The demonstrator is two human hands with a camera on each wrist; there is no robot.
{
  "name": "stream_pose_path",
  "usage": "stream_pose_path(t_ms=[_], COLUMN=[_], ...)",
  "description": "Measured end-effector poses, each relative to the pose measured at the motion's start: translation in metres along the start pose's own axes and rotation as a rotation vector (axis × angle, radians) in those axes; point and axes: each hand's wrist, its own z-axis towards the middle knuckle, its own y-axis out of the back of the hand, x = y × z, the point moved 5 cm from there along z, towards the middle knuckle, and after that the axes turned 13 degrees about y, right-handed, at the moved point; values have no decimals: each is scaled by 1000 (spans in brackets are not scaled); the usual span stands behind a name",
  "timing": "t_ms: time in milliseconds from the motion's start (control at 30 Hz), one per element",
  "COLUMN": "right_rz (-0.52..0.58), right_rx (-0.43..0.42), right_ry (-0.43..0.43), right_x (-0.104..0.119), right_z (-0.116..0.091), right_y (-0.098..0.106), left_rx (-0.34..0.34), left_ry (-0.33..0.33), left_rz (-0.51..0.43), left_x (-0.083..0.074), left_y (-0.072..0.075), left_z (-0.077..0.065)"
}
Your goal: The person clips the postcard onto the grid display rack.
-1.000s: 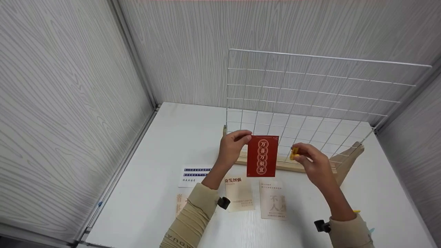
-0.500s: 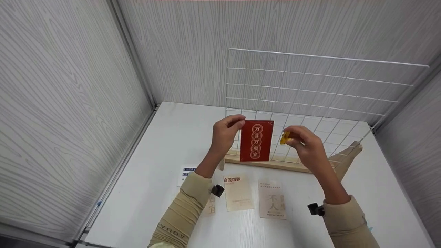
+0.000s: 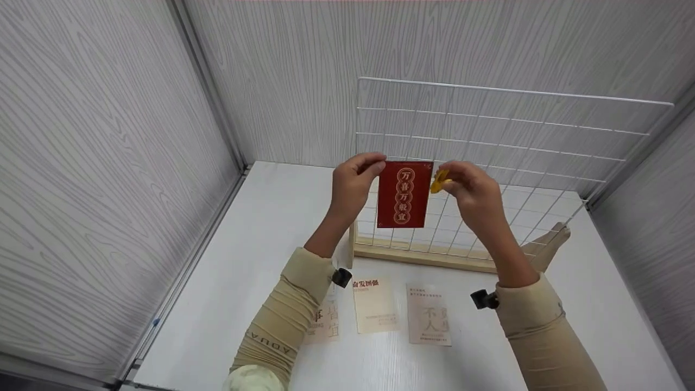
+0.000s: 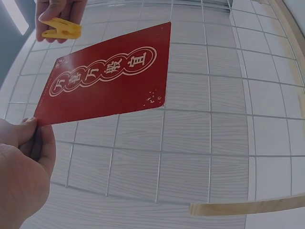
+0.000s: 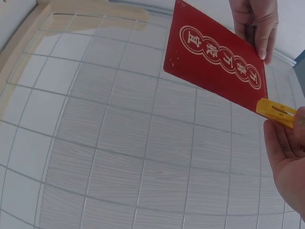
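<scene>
Raised likely light, stiffish red card [image 3: 403, 194], pinched in left grip [image 3: 350, 183], yellow clip [image 4: 70, 30] in right grip [image 3: 475, 191]; hold edges.

White tbl [image 3: 260, 228], streaky sheen nr front. Wire grid [image 3: 516, 93] w/ wooden base [image 3: 423, 258] stands on it twd back, R of ctr. In front, 3 printed cards flat in a row, not touching: L card [image 3: 324, 320] partly hidden, mid card [image 3: 376, 307] cream w/ red hdr, R card [image 3: 429, 315] greyish-beige w/ lg chars.
</scene>
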Motion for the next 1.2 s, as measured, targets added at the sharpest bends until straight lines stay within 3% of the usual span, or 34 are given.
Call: stream_pose_path(t_ms=[467, 767, 1200], right_rz=[42, 105, 180], right_rx=[-177, -256, -350], right_ry=[-77, -52, -56], right_x=[17, 19, 21], right_z=[53, 74, 97], right_y=[1, 1, 0], left_rx=[-72, -122, -167], left_ry=[-69, -95, -92], left_rz=[32, 37, 61], left_x=[-24, -37, -47], left_y=[4, 8, 7], left_z=[32, 48, 61])
